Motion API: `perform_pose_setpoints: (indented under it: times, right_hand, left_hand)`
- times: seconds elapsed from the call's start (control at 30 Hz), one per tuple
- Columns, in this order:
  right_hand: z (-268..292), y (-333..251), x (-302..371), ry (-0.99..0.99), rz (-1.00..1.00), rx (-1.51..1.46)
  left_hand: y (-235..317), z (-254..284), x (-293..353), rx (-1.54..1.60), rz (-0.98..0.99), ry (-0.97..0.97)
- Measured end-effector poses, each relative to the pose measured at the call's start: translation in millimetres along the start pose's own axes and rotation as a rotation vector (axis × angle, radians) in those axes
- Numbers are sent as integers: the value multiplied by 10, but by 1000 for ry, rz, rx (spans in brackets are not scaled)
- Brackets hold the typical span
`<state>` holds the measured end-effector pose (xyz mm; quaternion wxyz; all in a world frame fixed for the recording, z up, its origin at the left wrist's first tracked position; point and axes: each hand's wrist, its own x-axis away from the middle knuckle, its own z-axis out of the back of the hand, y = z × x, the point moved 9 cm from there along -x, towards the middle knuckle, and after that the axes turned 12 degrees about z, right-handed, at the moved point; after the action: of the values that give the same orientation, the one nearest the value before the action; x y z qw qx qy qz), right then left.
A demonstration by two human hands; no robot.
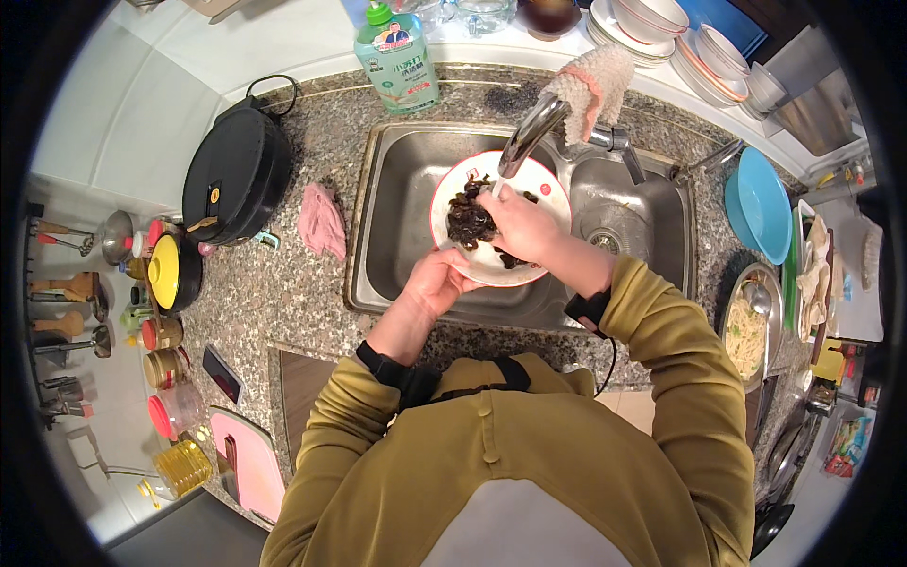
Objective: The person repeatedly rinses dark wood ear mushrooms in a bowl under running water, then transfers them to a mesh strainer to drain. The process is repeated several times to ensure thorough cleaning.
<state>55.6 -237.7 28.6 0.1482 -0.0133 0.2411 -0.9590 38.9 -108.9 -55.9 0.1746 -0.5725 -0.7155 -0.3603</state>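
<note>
A white plate [551, 201] with a red rim is held over the left basin of the sink [392, 203]. Dark, wet pieces that look like wood ear mushrooms [467, 217] lie on it. My left hand [436, 282] grips the plate's near left rim, thumb on top. Inside the plate, my right hand [521, 227] has its fingers bent over the mushrooms; its fingertips are partly hidden. Directly above, the chrome faucet [532, 134] points down at the plate, and a stream of water falls beside my right fingers.
A cloth [597, 83] drapes the faucet. Behind the sink stands a green detergent bottle [397, 66]; bowls and plates [652, 24] are stacked at back right. Left lie a pink rag [322, 222] and a black round appliance [236, 175]. Right are a blue basin [759, 205] and noodles [746, 331].
</note>
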Motion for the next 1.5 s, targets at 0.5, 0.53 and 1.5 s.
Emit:
perform_pose_setpoints:
  times: [0.5, 0.53, 1.5]
  right_hand:
    - [21, -309, -200, -72, 135, -11]
    - [86, -311, -199, -26, 192, -45]
    - [17, -326, -332, 35, 123, -52]
  left_hand:
    - [110, -42, 158, 12, -65, 9]
    - [112, -40, 169, -8, -78, 14]
    - [176, -47, 293, 15, -88, 36]
